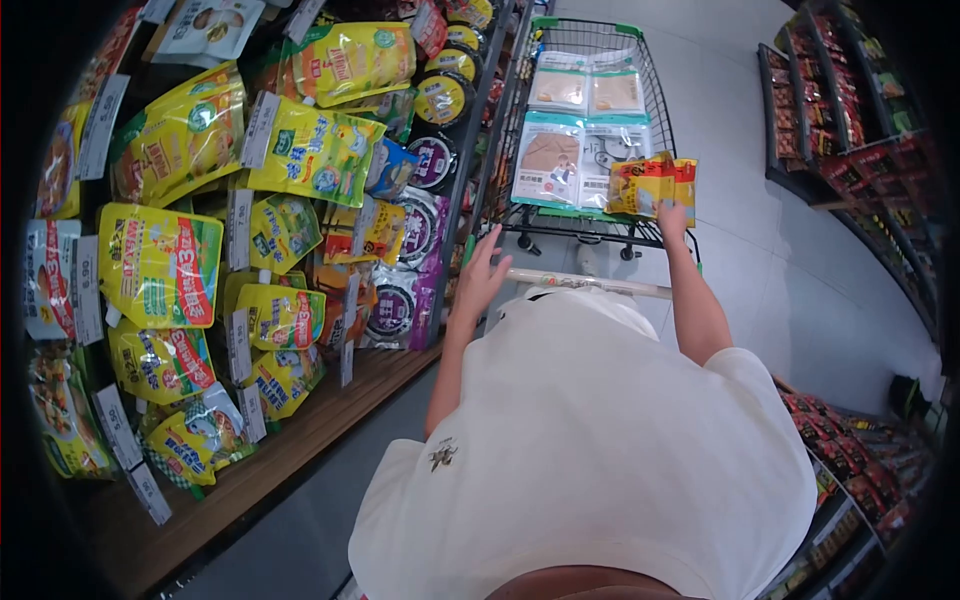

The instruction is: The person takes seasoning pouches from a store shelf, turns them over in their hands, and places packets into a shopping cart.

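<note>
On the left, the shelf's yellow pouches (160,265) and jutting price tags (260,130) block sideways passage; the left hand (482,272) has only a narrow gap between shelf and cart (655,90). The cart's top lets a hand in from above, though its wire walls bar the sides and its handle (645,290) crosses the near end. Inside, 4 flat packs (548,160) take up room. A red-and-yellow packet (640,187) in the right hand (673,217) obstructs the near right corner. Bare floor (800,290) gives wide passage rightward to the right-hand racks (835,90).
</note>
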Available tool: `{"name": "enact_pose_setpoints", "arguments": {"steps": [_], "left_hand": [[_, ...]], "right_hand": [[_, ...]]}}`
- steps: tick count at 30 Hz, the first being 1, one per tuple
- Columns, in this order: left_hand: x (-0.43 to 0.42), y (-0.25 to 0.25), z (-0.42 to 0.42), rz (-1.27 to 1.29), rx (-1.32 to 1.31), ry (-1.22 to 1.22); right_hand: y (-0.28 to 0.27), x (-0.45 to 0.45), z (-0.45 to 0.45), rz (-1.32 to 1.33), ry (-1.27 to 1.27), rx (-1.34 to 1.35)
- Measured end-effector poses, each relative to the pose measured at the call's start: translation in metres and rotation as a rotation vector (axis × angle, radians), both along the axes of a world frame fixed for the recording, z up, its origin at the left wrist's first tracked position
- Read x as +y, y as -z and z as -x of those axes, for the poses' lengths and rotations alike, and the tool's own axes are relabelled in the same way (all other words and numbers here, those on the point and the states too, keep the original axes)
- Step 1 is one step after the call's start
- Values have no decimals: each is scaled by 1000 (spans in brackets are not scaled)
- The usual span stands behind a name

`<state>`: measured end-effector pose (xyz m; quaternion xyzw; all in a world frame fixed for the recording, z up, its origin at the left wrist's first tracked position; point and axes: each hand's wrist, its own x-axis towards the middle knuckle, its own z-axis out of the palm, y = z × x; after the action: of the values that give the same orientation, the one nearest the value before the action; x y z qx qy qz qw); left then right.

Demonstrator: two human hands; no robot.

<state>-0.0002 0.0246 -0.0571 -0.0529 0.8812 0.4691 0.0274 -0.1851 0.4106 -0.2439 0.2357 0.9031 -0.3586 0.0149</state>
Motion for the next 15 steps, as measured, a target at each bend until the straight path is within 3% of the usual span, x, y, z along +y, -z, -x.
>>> {"name": "enact_pose_setpoints", "arguments": {"steps": [3,6,9,15], "left_hand": [[-3,-4,-2,-5,0,-20],[-14,-10,-7,7,-18,-97],[-31,5,-12,38,42,-185],[-76,23,-28,-18,80,-437]], "right_hand": [[30,12,-6,225,38,38],[11,-4,-19,403,152,91],[-67,-32,-39,247,-45,-62],[-104,-77,-54,645,-261,-92]]}}
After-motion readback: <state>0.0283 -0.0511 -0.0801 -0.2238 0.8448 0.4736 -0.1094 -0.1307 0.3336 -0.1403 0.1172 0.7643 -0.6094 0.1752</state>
